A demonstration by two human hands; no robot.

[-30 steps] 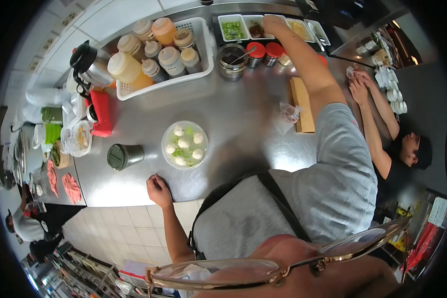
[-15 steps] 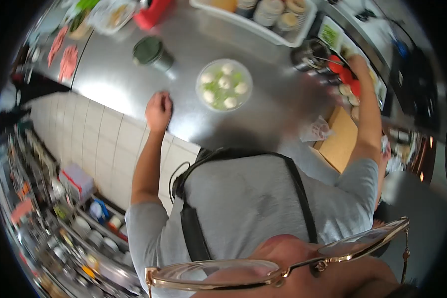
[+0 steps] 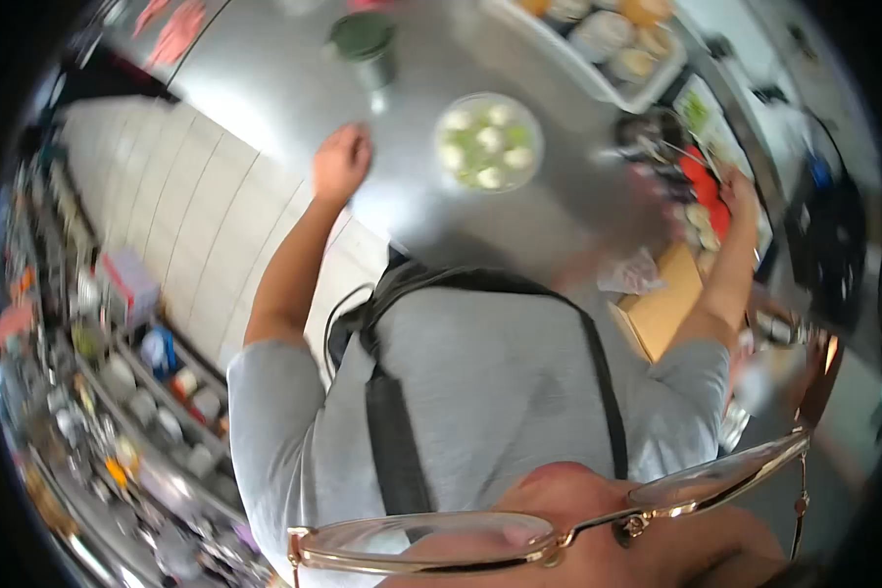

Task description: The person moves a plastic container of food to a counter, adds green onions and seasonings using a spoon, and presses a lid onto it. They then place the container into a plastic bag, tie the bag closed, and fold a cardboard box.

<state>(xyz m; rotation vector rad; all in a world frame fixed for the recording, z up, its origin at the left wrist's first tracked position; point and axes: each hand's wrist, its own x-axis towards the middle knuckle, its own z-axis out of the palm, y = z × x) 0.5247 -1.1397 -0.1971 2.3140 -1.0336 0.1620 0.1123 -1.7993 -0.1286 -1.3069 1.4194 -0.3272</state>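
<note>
My left hand rests at the front edge of the steel table, its fingers curled in with nothing visible in them. To its right is a round clear bowl with several white balls and chopped greens. A dark green lidded cup stands behind my left hand. Far to the right, my right hand is closed around the end of a thin metal handle, which slants toward a dark metal pot. The other end of the handle is hard to make out.
A white basket of jars stands at the back. Red-lidded containers and a tray with greens are by my right hand. Nearer lie a cardboard box and a plastic bag. Pink gloves lie far left.
The view has shifted, so the table's things sit higher and further right. My right hand has drawn slightly back toward me with the metal handle. My left hand stays at the table edge.
</note>
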